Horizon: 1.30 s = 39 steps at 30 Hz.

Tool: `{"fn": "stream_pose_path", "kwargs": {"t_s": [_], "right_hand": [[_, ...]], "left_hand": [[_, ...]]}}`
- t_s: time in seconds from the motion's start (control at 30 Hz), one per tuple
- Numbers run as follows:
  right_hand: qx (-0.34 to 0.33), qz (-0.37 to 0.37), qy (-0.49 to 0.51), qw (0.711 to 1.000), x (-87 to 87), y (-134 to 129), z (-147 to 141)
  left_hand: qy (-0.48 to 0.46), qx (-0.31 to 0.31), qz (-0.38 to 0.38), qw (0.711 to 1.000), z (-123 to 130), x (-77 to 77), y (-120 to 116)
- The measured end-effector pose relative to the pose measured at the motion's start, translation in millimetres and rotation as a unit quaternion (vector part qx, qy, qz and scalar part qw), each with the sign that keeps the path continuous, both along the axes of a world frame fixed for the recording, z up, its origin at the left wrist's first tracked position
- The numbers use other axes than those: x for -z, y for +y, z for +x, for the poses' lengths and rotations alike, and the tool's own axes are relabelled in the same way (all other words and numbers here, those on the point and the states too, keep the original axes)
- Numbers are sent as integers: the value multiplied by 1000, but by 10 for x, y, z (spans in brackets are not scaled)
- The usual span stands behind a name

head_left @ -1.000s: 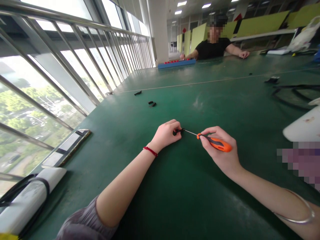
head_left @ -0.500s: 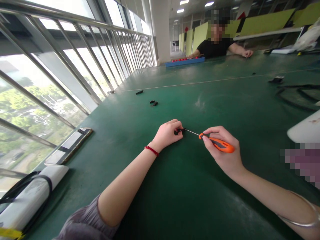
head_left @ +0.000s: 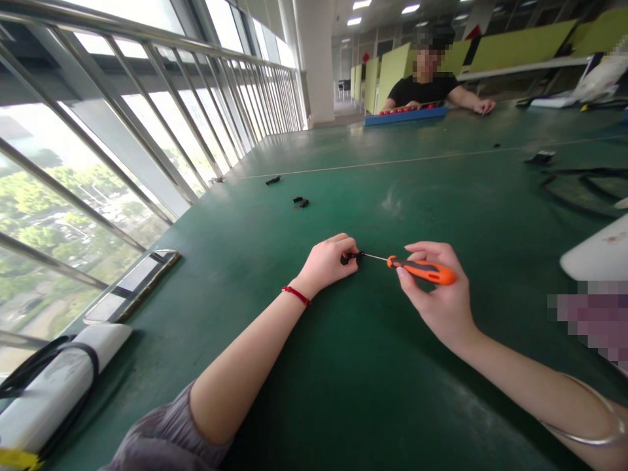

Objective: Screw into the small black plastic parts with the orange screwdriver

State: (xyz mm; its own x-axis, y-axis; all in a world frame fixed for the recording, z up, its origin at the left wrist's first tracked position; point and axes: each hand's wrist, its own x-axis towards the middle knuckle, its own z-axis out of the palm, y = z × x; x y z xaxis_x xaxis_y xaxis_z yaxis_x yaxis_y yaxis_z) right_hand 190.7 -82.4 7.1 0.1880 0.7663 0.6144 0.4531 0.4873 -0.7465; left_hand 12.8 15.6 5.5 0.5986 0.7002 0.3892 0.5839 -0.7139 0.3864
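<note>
On the green table [head_left: 353,340], my left hand [head_left: 331,260] is closed, pinching a small black part [head_left: 349,257] whose exact kind I cannot make out. My right hand [head_left: 441,288] grips a screwdriver [head_left: 426,270] by its orange and grey handle. The screwdriver's thin metal shaft points left, and its tip meets the black part at my left fingertips. My thumb lies under the front of the handle and my fingers are behind and above it. Beyond my left hand lie several small black pieces [head_left: 301,202], with another black piece [head_left: 273,180] farther back.
A person [head_left: 426,85] sits across the table with a blue tray [head_left: 407,116] of red items. A metal railing [head_left: 161,131] runs along the left. White power-strip-like bars [head_left: 63,386] lie at lower left; black cables [head_left: 589,183] lie at right.
The screwdriver handle has turned and shifted slightly left and up in my right hand. My left hand keeps its hold. Across the table, the blue tray has slid to the right.
</note>
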Motion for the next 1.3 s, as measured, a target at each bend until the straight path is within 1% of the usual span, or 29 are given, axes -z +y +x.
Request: {"fn": "stream_pose_path", "kwargs": {"t_s": [0.1, 0.17, 0.23, 0.4, 0.47, 0.57, 0.67, 0.73, 0.83, 0.9, 0.97, 1.03, 1.07, 1.2, 1.23, 1.3], "right_hand": [[-20, -15, 12, 1000, 11, 9, 8], [-25, -42, 1, 999, 6, 3, 12], [-24, -53, -14, 998, -8, -7, 10], [3, 1, -8, 1000, -16, 9, -7], [-8, 7, 7, 1000, -2, 22, -9], [-35, -32, 4, 999, 11, 18, -4], [-28, -60, -29, 997, 4, -2, 0], [-12, -39, -28, 999, -1, -5, 0], [4, 2, 0, 1000, 2, 9, 3], [-3, -8, 5, 1000, 8, 16, 7], [-16, -39, -7, 999, 9, 12, 9], [-21, -54, -22, 998, 4, 4, 5], [-19, -51, -27, 998, -1, 0, 2], [7, -1, -10, 1000, -7, 9, -4], [4, 3, -3, 1000, -4, 13, 0], [-18, -19, -4, 1000, 6, 18, 10]], "left_hand": [[2, -1, 3, 1000, 3, 2, 1], [2, -3, 3, 1000, 4, 3, 2], [-1, -3, 3, 1000, 4, 5, 3], [-1, -3, 1, 1000, 1, 10, 10], [-1, -1, -1, 1000, 0, 10, 13], [-1, -3, -1, 1000, 2, 9, 13], [2, -6, -2, 1000, 3, 8, 12], [2, -6, -3, 1000, 3, 8, 13], [0, -4, -3, 1000, 1, 13, 17], [-3, -1, -1, 1000, 0, 18, 19], [-5, 0, 0, 1000, -1, 22, 21], [-6, 0, 0, 1000, 0, 25, 22], [-6, -1, 0, 1000, 1, 25, 22], [-4, -2, -3, 1000, 4, 19, 20], [-3, -2, -3, 1000, 4, 16, 19], [-3, -3, -4, 1000, 3, 12, 17]]}}
